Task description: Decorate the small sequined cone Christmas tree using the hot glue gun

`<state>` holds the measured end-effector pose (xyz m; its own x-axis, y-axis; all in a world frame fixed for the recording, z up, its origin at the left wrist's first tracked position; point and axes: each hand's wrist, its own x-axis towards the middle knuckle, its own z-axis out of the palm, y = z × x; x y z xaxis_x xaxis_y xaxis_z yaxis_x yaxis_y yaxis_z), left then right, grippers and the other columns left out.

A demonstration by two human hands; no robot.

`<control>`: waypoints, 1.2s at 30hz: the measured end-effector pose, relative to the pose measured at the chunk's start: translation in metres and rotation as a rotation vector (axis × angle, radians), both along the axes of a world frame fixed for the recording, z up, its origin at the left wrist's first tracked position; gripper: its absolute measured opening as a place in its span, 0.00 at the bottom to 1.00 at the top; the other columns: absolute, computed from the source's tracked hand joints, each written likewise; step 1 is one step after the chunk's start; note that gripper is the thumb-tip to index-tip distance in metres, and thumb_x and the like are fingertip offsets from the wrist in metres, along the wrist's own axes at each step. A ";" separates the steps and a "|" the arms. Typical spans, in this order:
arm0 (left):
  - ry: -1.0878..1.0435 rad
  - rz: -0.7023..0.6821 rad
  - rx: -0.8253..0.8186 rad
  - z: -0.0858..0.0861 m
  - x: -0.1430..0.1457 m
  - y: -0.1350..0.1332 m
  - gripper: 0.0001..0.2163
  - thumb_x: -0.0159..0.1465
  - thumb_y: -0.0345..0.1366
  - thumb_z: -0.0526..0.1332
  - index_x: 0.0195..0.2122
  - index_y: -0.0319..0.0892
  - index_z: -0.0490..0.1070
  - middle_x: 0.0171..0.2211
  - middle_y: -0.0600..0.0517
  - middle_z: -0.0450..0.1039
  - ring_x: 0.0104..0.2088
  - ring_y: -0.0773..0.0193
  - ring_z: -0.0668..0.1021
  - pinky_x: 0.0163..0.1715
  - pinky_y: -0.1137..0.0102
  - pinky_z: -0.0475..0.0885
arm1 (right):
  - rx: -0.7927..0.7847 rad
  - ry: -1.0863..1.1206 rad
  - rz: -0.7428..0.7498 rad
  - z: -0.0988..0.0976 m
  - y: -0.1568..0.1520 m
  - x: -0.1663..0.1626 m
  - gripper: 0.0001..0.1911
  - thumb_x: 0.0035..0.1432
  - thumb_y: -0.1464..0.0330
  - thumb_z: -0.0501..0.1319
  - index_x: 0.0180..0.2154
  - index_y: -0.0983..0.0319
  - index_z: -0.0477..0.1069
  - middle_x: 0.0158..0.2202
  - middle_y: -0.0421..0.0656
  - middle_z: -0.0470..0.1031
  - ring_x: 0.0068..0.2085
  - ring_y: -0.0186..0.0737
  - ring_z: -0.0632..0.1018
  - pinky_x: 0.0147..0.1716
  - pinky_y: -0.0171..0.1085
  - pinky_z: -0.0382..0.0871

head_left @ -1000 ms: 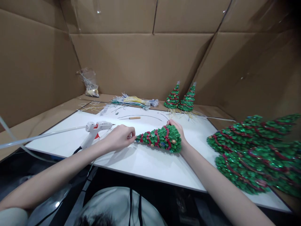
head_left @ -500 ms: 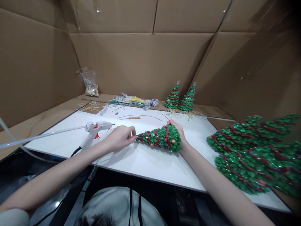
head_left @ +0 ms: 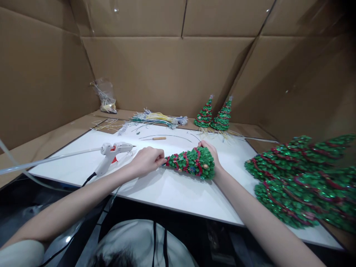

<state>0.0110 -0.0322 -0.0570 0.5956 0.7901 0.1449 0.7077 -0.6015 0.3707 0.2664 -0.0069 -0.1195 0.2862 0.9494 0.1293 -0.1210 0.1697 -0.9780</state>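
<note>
A small green Christmas tree (head_left: 191, 163) with red garland and little baubles is held on its side over the white board (head_left: 172, 196), its tip pointing left. My left hand (head_left: 148, 161) pinches the tree at its narrow tip, thumb and fingers pressed together. At the wide base, my right hand (head_left: 211, 155) grips the tree from behind, and most of its fingers are hidden by it. A thin dark wire (head_left: 197, 137) rises near the right hand; where it ends I cannot tell.
A white glue gun (head_left: 111, 155) with a red trigger lies left of my left hand. Behind are a wooden-handled tool (head_left: 159, 138), a bundle of wires (head_left: 158, 119) and a plastic bag (head_left: 105, 97). Two finished-looking trees (head_left: 204, 115) stand at the back; larger green trees (head_left: 292, 185) lie at right.
My left hand has shifted slightly right along the tree's tip, and its fingers have closed more tightly there. The right hand and the tree have barely moved.
</note>
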 end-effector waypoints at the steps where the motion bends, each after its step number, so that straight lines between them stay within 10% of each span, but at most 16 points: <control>1: -0.003 0.011 0.006 -0.001 0.000 -0.001 0.10 0.62 0.39 0.56 0.29 0.41 0.72 0.23 0.53 0.73 0.24 0.65 0.72 0.24 0.73 0.56 | 0.000 0.000 0.001 0.000 0.000 0.000 0.18 0.43 0.53 0.63 0.19 0.58 0.61 0.17 0.35 0.59 0.21 0.33 0.64 0.21 0.34 0.58; 36: -0.060 -0.047 -0.008 -0.003 -0.021 0.001 0.04 0.61 0.33 0.59 0.31 0.42 0.71 0.24 0.54 0.72 0.26 0.67 0.72 0.26 0.75 0.59 | -0.017 0.012 0.009 -0.003 0.001 0.002 0.18 0.43 0.54 0.63 0.20 0.59 0.61 0.17 0.34 0.58 0.21 0.32 0.63 0.21 0.34 0.57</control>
